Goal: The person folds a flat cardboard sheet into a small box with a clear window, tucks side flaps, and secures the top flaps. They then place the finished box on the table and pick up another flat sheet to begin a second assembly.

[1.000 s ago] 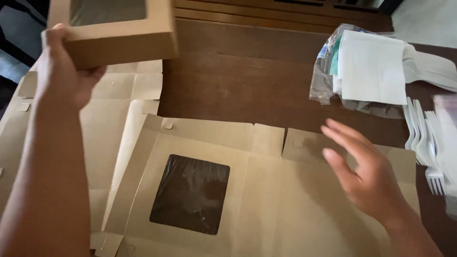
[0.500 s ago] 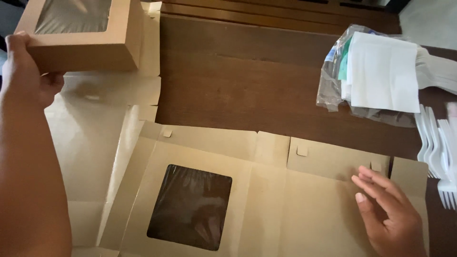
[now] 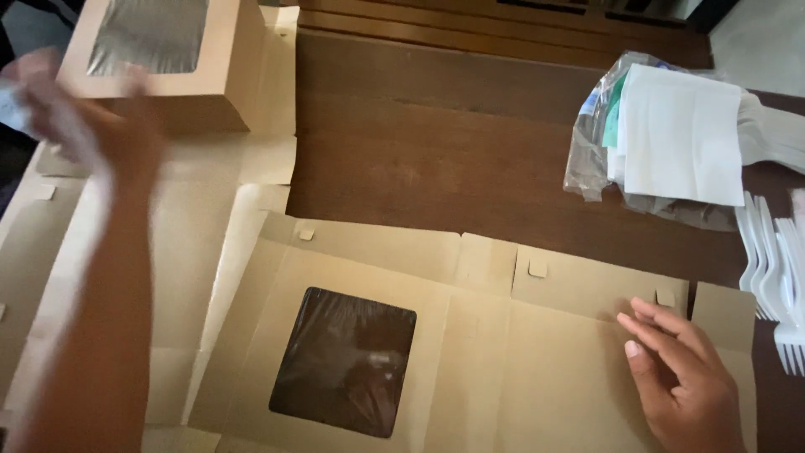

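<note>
Two hands are out: my right hand lies flat, fingers spread, on the unfolded windowed box blank, its clear window well to the left of that hand. My left hand is blurred, open, just before the folded windowed box.

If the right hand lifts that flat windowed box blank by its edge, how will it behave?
The flat box blank looks like thin creased card, so it would probably sag and fold along its scores. It is likely light. Its clear window seems a film that may dent. The right hand rests on one panel.
</note>
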